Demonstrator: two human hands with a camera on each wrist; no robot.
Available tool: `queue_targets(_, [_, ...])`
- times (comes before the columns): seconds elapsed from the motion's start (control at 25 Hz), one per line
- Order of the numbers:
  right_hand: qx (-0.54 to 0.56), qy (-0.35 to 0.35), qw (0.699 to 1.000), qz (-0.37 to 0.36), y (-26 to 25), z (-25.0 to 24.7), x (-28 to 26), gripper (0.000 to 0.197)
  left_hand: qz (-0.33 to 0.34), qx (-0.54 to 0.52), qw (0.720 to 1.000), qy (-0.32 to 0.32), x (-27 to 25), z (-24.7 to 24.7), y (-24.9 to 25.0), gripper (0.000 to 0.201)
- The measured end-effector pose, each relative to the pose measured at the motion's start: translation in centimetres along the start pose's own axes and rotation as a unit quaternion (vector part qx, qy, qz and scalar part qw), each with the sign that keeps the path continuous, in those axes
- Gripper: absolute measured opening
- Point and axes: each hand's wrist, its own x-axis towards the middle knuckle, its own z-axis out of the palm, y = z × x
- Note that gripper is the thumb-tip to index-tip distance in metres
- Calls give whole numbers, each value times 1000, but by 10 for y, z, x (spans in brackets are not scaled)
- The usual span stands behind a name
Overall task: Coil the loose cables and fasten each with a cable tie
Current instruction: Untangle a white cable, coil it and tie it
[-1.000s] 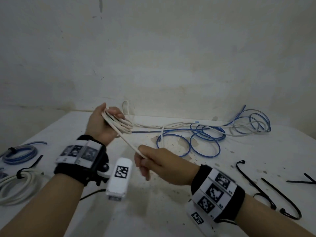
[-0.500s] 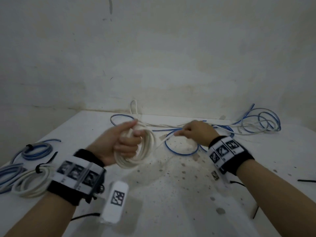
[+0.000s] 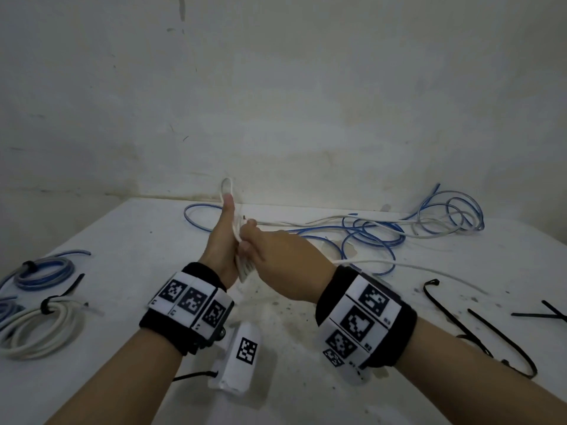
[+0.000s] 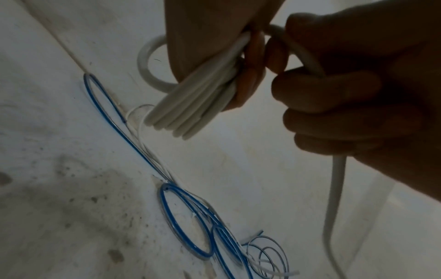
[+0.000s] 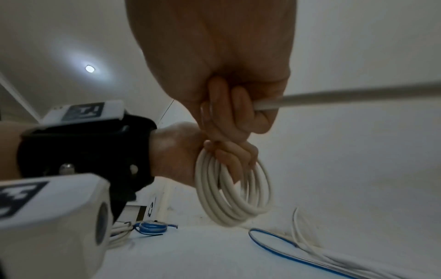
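My left hand (image 3: 225, 240) holds a coil of white cable (image 5: 229, 196) above the table, thumb up, with several loops hanging from its curled fingers (image 4: 253, 62). My right hand (image 3: 276, 259) is pressed against it and grips the free run of the same white cable (image 5: 346, 97), which trails off to the right across the table (image 3: 408, 266). Loose blue cable (image 3: 377, 237) lies tangled behind the hands. Black cable ties (image 3: 454, 317) lie at the right.
At the left edge lie a tied blue coil (image 3: 43, 269) and a tied white coil (image 3: 40, 329), with a black tie (image 3: 73, 285) between them. The stained white table (image 3: 276, 332) meets a wall at the back.
My right hand has come back from the far middle of the table to the left hand, bringing the white cable against the coil. My left hand has turned thumb up.
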Motion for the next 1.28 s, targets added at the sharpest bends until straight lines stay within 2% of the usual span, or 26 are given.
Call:
queue_targets(0.08, [-52, 10, 998, -31, 2, 7, -3, 29, 12, -67, 998, -11, -2, -1, 7, 44])
queue_targets(0.2, [-92, 11, 994, -56, 12, 8, -6, 28, 34, -137, 989, -47, -1, -7, 15, 41])
queue_targets(0.36, [-38, -12, 997, -65, 26, 10, -8, 17, 62, -247, 966, -45, 0, -10, 27, 53])
queue_targets(0.44, [8, -28, 997, -66, 36, 8, -8, 19, 68, -304, 949, -51, 2, -16, 36, 56])
queue_targets(0.48, [32, -43, 997, -60, 45, 8, -9, 22, 61, -339, 936, -74, 3, -23, 42, 52])
queue_targets(0.56, [74, -66, 995, -33, 66, 8, -14, 28, 25, -374, 907, -193, 0, -36, 56, 39])
queue_targets(0.68, [85, -85, 992, 36, 104, 10, -20, 36, 31, -284, 924, -252, -21, -53, 68, 36])
queue_targets(0.76, [112, -67, 987, 93, 127, 8, -22, 39, -9, -257, 907, -333, -32, -56, 70, 44])
queue_targets(0.8, [147, -38, 979, 133, 136, 4, -22, 38, -22, -249, 897, -365, -33, -57, 68, 48])
queue_targets(0.88, [187, 10, 968, 165, 149, -6, -20, 33, -60, -237, 875, -417, -34, -57, 63, 52])
queue_targets(0.96, [268, 31, 928, 256, 150, -19, -11, 33, -107, -202, 864, -449, -31, -53, 48, 51])
queue_targets(1.0, [326, 42, 896, 300, 147, -23, -5, 35, -135, -171, 864, -454, -31, -45, 36, 51])
queue_targets(1.04, [399, 67, 857, 318, 142, -28, 2, 36, -154, -110, 879, -437, -32, -35, 23, 51])
queue_targets(1.08, [470, 84, 819, 319, 132, -36, 9, 36, -156, -22, 901, -404, -33, -24, 10, 51])
queue_targets(1.16, [604, 107, 737, 283, 112, -51, 21, 35, -128, 142, 939, -285, -36, -2, -12, 54])
queue_targets(1.2, [649, 115, 707, 258, 98, -57, 24, 34, -106, 168, 952, -231, -34, 4, -20, 56])
queue_targets(1.28, [690, 115, 685, 203, 71, -61, 25, 31, -71, 131, 977, -154, -21, 8, -23, 65])
